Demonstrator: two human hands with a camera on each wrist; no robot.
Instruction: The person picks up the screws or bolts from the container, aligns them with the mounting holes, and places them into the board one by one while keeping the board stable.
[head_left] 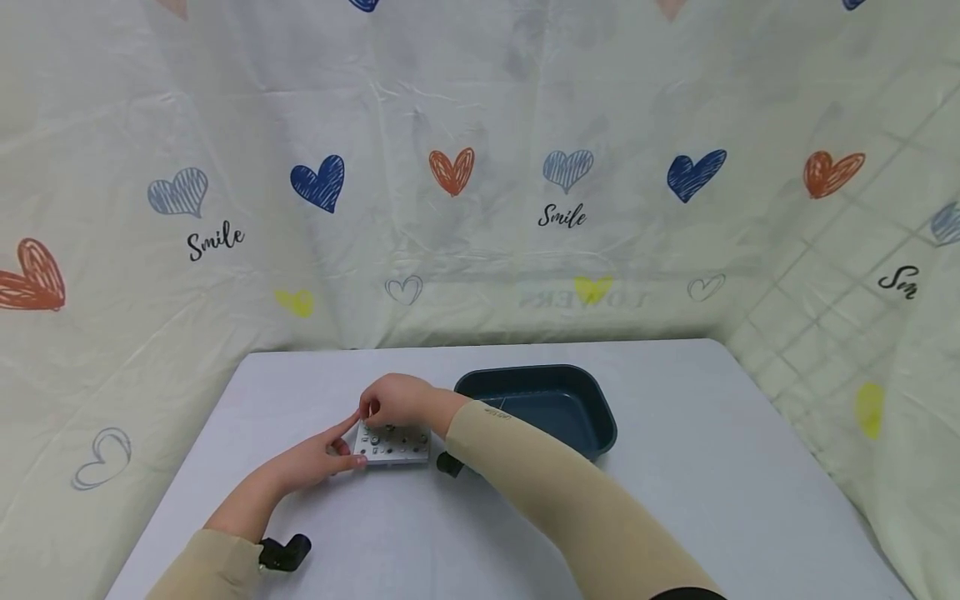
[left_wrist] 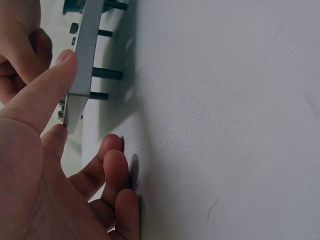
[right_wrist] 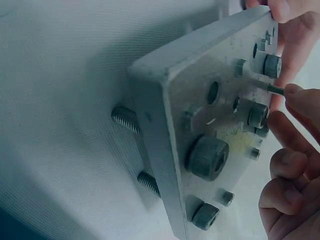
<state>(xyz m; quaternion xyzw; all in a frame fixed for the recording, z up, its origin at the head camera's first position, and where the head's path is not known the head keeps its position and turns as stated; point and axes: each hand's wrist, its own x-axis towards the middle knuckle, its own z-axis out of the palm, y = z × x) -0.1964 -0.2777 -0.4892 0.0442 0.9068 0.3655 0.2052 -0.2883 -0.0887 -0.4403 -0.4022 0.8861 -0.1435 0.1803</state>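
Observation:
A metal plate (head_left: 411,457) with holes and socket-head screws lies on the table, raised on threaded ends that stick out beneath it in the left wrist view. My left hand (head_left: 311,461) holds its left side, thumb at the near corner and index finger at the far one; the other fingers are loosely bent. Over the plate's far left part, my right hand (head_left: 396,398) pinches a thin metal pin (right_wrist: 275,89) between thumb and index finger. The pin's far end is blurred, so whether it sits in a hole cannot be told. A large screw (right_wrist: 209,157) stands near the plate's close edge.
Behind and right of the plate stands a dark blue tray (head_left: 602,408), partly covered by my right forearm. The white tabletop (head_left: 675,467) reaches back to a curtain (head_left: 487,100) printed with hearts. Black wrist cameras (head_left: 285,553) are strapped to the arms.

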